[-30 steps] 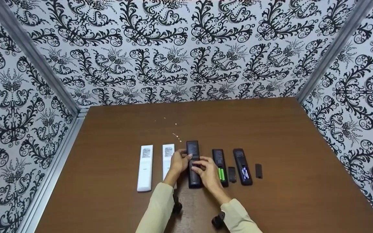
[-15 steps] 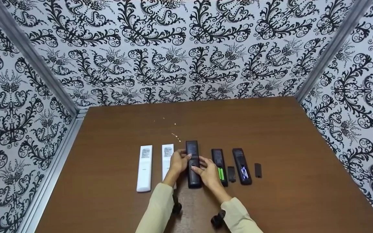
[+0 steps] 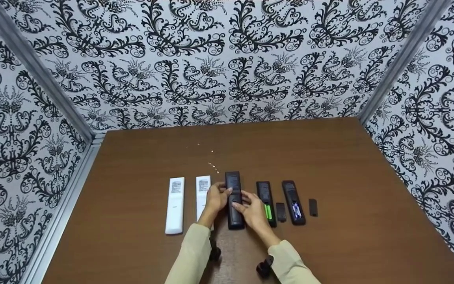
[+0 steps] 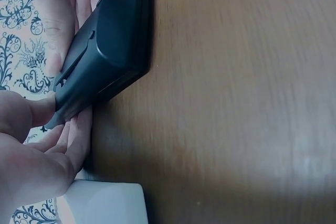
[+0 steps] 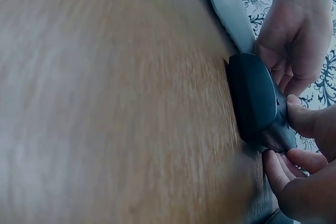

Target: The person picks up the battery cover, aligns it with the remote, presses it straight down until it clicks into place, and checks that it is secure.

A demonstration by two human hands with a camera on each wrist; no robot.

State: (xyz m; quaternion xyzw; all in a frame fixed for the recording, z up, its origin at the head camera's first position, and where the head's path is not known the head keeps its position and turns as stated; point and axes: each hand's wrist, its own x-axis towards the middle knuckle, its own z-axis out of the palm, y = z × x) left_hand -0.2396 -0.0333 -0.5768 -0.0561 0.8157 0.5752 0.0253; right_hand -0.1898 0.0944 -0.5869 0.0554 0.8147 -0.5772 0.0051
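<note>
A long black remote control [image 3: 235, 217] lies back side up on the table between both hands. My left hand [image 3: 216, 198] grips its left edge, thumb on the back and fingers along the side. From the right, my right hand [image 3: 255, 212] holds the same remote, with its thumb pressing on the back near the middle. In the left wrist view, a narrow dark gap runs along the back of the remote [image 4: 123, 22] beside the right thumb. The right wrist view shows its rounded near end [image 5: 254, 93]; fingers hide part of the far end.
Two white remotes [image 3: 175, 209] [image 3: 203, 187] lie to the left, the nearer one partly under the left arm. To the right are a black remote [image 3: 264, 191] with green batteries, a loose cover [image 3: 281, 212], another opened black remote [image 3: 290, 193] and a second cover [image 3: 313, 207].
The right index finger has moved off the remote's back to its right side, while the right thumb stays on the back. The left hand keeps its grip. The view has shifted slightly.
</note>
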